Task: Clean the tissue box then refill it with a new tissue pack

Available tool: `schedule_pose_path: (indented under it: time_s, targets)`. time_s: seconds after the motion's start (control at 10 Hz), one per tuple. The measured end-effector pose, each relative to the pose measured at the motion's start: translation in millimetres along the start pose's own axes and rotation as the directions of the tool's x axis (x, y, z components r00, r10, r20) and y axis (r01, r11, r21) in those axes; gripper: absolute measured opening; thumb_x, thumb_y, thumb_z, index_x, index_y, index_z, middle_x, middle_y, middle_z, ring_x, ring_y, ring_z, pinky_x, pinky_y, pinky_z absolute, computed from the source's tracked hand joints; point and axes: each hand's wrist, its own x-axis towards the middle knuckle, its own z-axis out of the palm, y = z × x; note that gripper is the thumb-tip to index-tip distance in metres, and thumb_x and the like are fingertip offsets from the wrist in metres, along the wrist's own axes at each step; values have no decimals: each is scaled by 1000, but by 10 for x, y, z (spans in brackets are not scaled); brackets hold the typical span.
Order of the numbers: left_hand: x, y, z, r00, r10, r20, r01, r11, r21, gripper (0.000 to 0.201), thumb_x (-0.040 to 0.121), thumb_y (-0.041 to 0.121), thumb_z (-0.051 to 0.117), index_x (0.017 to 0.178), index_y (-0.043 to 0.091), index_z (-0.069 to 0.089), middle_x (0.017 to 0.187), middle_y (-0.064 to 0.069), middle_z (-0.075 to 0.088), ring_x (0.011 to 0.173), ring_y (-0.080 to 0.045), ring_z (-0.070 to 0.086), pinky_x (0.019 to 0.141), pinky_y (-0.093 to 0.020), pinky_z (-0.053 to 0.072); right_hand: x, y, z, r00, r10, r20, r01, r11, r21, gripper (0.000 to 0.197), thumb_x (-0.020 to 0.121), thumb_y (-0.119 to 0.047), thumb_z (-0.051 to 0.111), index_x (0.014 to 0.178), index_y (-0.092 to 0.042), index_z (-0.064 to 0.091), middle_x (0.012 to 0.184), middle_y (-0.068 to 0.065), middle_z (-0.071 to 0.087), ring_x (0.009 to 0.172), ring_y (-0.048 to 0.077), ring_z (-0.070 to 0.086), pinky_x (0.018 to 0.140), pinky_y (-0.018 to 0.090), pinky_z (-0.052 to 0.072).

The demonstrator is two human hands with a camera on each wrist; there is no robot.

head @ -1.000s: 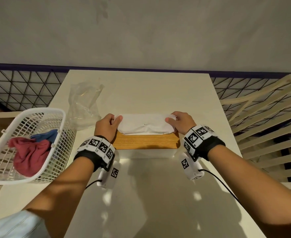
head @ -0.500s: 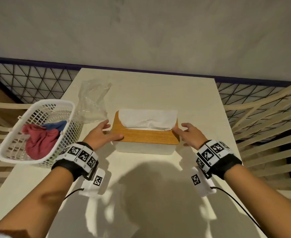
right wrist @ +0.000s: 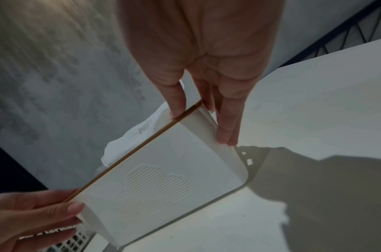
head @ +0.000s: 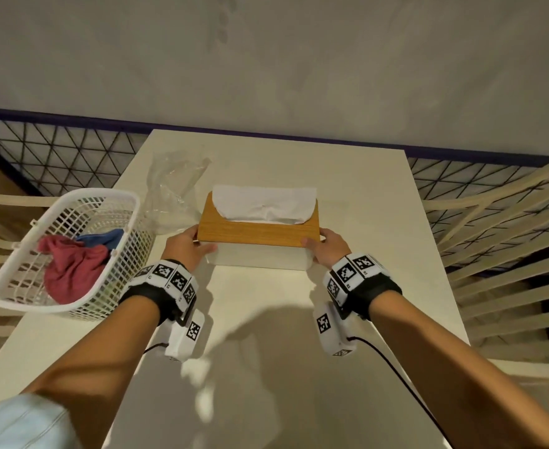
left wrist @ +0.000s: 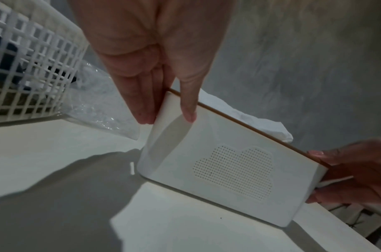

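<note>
The tissue box is white with a wooden lid and stands in the middle of the table. A white tissue spreads out of the lid's slot toward the far side. My left hand grips the box's left end, and my right hand grips the right end. In the left wrist view the left hand has its thumb on the near face of the box and its fingers along the end. The right hand holds its end of the box the same way.
A white basket with a red cloth and a blue cloth sits at the table's left edge. A crumpled clear plastic wrapper lies behind it, left of the box. Slatted chairs stand to the right.
Both hands let go of the tissue on the lid, dropped to the sides, and now grip the two ends of the box.
</note>
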Motion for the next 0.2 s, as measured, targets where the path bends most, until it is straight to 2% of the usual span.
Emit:
schedule_pose_path:
  time_s: [0.1, 0.2]
  targets:
    - [41, -2, 13, 1000, 2, -25, -2, 1000, 2, 43, 83, 15, 65, 124, 10, 55, 117, -15, 65, 111, -28, 58, 90, -25, 37, 71, 33, 18, 1000, -19, -3, 19, 1000, -21, 49, 90, -28, 55, 131, -5, 44, 124, 22, 58, 112, 37, 56, 99, 46, 44]
    - [42, -48, -11, 999, -37, -24, 35, 997, -65, 50, 84, 16, 63, 131, 6, 48, 126, -15, 60, 115, -27, 56, 93, -25, 36, 62, 55, -1, 998, -26, -52, 24, 999, -42, 56, 90, -33, 55, 136, -7, 39, 129, 20, 55, 115, 36, 55, 100, 42, 43]
